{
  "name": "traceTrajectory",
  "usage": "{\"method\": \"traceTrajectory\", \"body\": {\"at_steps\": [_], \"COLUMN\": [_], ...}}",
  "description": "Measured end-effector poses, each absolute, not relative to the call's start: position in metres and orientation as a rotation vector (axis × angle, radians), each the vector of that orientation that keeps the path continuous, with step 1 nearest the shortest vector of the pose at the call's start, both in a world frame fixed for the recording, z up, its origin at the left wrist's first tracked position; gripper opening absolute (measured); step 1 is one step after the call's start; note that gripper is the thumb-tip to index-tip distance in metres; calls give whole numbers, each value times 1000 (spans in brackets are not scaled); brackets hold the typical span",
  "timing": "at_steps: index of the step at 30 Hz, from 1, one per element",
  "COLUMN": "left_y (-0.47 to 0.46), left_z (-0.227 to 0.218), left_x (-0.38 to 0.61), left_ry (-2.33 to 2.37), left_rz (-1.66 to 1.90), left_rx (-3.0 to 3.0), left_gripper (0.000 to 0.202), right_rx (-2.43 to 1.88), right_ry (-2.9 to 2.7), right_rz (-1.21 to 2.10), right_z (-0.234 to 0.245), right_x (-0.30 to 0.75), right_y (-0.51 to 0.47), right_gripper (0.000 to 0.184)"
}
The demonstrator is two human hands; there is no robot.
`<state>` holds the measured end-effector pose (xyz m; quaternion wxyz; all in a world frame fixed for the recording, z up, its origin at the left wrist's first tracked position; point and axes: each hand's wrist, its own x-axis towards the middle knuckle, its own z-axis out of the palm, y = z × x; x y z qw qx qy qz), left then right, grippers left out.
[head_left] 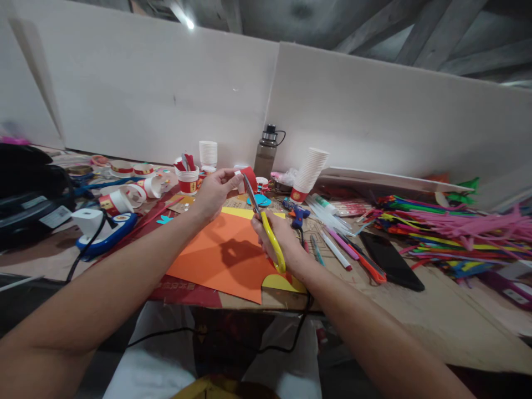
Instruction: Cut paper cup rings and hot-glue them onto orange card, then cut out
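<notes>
My left hand (216, 191) pinches a small red and white paper cup piece (248, 178) above the table. My right hand (276, 235) grips yellow-handled scissors (266, 227), whose blades reach up to the red piece. Both hands hover over an orange paper sheet (220, 257) that lies on a yellow sheet (286, 284) near the table's front edge.
A stack of paper cups (310, 172), a dark water bottle (266, 149), a blue glue gun (296, 213), pens (341, 249), a black phone (390, 260) and a pile of coloured pipe cleaners (457, 233) lie right. Cut red cups (124, 197) and a blue-white device (103, 227) sit left.
</notes>
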<state>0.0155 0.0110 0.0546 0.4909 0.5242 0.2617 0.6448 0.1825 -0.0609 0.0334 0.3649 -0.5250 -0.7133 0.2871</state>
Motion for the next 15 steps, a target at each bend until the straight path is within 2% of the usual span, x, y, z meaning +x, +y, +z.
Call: {"method": "traceTrajectory", "body": {"at_steps": [8,15], "left_y": [13,15], "left_z": [51,50], "left_x": [17,14], "left_ry": [640,669], "left_rz": [1646,1657], "left_rx": [1441,1457], "left_gripper": [33,36], "right_rx": [-1364,-1372], "right_ry": [-1835,-1799], "right_rz": [765,789], "right_z": [37,41], "right_x": [182,180], "right_y": [-63,-69], "right_gripper": [19,20]}}
